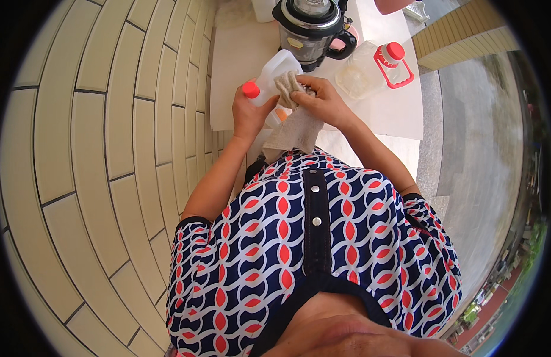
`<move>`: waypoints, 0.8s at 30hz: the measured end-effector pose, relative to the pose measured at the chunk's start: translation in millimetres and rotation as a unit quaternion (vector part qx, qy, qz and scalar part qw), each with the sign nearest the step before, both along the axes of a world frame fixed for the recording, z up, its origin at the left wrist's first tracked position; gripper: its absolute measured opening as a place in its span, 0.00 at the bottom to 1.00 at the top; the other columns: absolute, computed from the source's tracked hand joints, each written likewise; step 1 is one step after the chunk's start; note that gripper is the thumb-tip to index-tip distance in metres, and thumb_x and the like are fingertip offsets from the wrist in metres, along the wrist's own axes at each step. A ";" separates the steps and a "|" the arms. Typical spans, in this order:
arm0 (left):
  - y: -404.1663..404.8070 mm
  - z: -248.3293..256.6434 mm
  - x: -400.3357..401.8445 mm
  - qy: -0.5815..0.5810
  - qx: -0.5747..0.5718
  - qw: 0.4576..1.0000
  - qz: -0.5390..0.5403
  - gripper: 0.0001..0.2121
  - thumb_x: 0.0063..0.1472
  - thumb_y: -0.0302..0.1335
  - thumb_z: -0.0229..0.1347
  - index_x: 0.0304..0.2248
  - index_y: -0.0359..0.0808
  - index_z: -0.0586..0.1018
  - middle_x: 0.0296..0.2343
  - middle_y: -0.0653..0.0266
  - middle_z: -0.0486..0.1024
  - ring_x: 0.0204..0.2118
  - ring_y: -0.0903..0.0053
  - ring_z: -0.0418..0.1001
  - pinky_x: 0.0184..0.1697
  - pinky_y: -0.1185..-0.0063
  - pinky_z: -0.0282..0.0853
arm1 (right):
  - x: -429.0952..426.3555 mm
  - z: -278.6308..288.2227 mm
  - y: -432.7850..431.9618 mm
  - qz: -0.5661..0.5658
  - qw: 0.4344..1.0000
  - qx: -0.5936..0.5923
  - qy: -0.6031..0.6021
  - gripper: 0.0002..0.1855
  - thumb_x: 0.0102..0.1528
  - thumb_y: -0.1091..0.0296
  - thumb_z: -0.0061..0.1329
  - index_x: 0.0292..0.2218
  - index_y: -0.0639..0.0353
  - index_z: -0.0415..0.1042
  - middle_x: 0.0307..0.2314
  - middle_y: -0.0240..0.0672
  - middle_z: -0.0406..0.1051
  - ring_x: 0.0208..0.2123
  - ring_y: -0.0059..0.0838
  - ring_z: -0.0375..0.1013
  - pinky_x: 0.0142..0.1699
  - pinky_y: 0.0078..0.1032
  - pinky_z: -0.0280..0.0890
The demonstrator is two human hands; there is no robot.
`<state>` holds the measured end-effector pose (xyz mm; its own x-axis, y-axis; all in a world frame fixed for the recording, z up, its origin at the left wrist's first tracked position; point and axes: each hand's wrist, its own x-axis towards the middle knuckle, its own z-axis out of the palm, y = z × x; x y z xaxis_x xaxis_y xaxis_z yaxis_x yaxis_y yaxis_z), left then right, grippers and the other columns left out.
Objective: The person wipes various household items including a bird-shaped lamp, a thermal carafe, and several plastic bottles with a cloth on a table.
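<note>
My left hand (251,114) grips a white translucent plastic jug (275,67) with a red screw cap (251,89) near its neck. The jug is tilted over the table's near edge, and an orange patch shows on its lower side. In my right hand (322,98) is a bunched grey-beige cloth (298,129), pressed against or close beside the jug. Its loose end hangs down in front of my shirt. Part of the jug is hidden behind the cloth and my fingers.
A blender jar (309,33) with a black lid and handle stands just beyond the jug. Right of it lies a clear plastic bottle (360,71) with a red cap and handle on the white table (391,114). A tiled wall (119,134) runs close along my left.
</note>
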<state>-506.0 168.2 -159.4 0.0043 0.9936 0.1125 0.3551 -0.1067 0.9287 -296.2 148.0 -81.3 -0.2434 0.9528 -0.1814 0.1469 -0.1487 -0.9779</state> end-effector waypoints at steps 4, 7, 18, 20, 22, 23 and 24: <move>-5.0 -1.8 4.4 -0.020 -0.035 0.998 -0.051 0.33 0.45 0.32 0.73 0.49 0.28 0.72 0.39 0.56 0.78 0.40 0.70 0.77 0.45 0.75 0.73 | 14.1 2.6 18.8 -0.043 0.929 0.290 -0.225 0.24 0.53 0.67 0.56 0.51 0.60 0.70 0.51 0.39 0.65 0.41 0.40 0.73 0.48 0.28 0.67; -11.9 -2.5 7.3 0.004 -0.018 0.994 -0.105 0.33 0.46 0.31 0.72 0.50 0.27 0.72 0.39 0.57 0.78 0.40 0.73 0.77 0.45 0.76 0.73 | 4.7 -7.3 36.1 0.071 0.834 0.346 -0.424 0.25 0.50 0.69 0.57 0.50 0.53 0.70 0.50 0.35 0.69 0.44 0.41 0.74 0.47 0.31 0.70; 6.2 33.6 -16.4 0.053 -0.100 0.985 -0.132 0.29 0.44 0.36 0.72 0.43 0.30 0.76 0.37 0.57 0.78 0.39 0.70 0.77 0.44 0.73 0.73 | 25.9 -31.7 39.5 -0.004 0.865 0.282 -0.415 0.26 0.46 0.68 0.59 0.48 0.50 0.72 0.40 0.31 0.73 0.38 0.37 0.77 0.39 0.32 0.72; 8.4 43.2 -12.8 0.095 -0.077 0.980 -0.156 0.29 0.44 0.37 0.72 0.43 0.31 0.76 0.38 0.57 0.78 0.39 0.69 0.77 0.45 0.73 0.72 | 20.9 -29.8 37.8 0.022 0.849 0.333 -0.410 0.23 0.46 0.69 0.58 0.46 0.52 0.72 0.40 0.31 0.73 0.38 0.37 0.77 0.39 0.32 0.72; 11.2 51.1 -5.6 0.128 -0.071 0.973 -0.177 0.29 0.44 0.37 0.72 0.43 0.31 0.76 0.38 0.57 0.78 0.40 0.68 0.77 0.46 0.73 0.72 | 15.8 -23.0 38.0 0.070 0.818 0.430 -0.376 0.20 0.48 0.69 0.56 0.44 0.54 0.73 0.41 0.32 0.73 0.37 0.37 0.77 0.39 0.31 0.72; 14.8 54.5 -1.3 0.140 -0.076 0.970 -0.186 0.29 0.44 0.37 0.72 0.43 0.32 0.76 0.38 0.57 0.78 0.40 0.68 0.77 0.46 0.73 0.72 | 11.9 -17.8 37.7 0.093 0.798 0.476 -0.357 0.18 0.49 0.70 0.55 0.44 0.55 0.73 0.41 0.33 0.73 0.37 0.36 0.77 0.39 0.31 0.73; 17.4 55.8 1.1 0.153 -0.081 0.966 -0.194 0.29 0.44 0.37 0.72 0.43 0.32 0.76 0.39 0.57 0.78 0.40 0.68 0.77 0.46 0.73 0.72 | 4.4 -10.9 33.1 0.123 0.777 0.503 -0.357 0.16 0.51 0.70 0.52 0.43 0.56 0.74 0.43 0.34 0.73 0.37 0.36 0.77 0.39 0.30 0.73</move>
